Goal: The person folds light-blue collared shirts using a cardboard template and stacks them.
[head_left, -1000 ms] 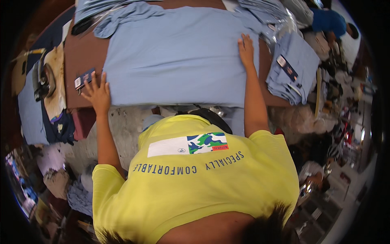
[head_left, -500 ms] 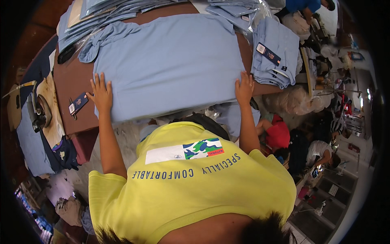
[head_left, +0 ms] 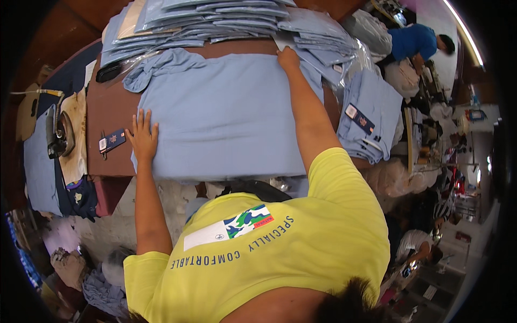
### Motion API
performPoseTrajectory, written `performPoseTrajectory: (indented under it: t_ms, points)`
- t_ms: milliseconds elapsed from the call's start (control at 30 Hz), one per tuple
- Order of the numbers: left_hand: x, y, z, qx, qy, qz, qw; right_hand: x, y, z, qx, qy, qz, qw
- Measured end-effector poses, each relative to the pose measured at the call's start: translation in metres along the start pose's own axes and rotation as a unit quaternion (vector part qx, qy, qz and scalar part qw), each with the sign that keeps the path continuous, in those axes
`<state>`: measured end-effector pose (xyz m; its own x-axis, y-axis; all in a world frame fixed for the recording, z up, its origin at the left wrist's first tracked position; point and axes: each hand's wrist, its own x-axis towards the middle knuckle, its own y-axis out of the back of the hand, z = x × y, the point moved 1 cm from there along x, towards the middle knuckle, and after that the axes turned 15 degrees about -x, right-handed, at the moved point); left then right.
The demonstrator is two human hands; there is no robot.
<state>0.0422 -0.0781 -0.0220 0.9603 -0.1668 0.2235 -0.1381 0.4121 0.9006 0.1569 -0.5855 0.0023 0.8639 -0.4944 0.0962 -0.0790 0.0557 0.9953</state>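
Flat across the brown tabletop point(head_left: 109, 118) lies a smooth light-blue cloth garment point(head_left: 226, 118), spread before the person. The left hand point(head_left: 143, 139) rests on its left edge, fingers loosely spread and grasping nothing, just beside a navy rectangular cardboard tag point(head_left: 112, 141). Beyond the garment's far edge, the right hand point(head_left: 289, 58) meets a thin white flat sheet point(head_left: 283, 41); its fingers are bent, but whether they pinch it one cannot tell.
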Motion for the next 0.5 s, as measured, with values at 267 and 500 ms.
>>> performPoseTrajectory:
  t_ms: [267, 500]
  points:
    - [-0.005, 0.006, 0.001, -0.002, 0.019, -0.002, 1.0, 0.032, -0.007, 0.006, -0.046, 0.088, -0.024, 0.995]
    - [-0.004, 0.008, 0.004, 0.005, 0.017, 0.003, 1.0, 0.063, 0.045, 0.025, -0.106, 0.142, -0.05, 0.983]
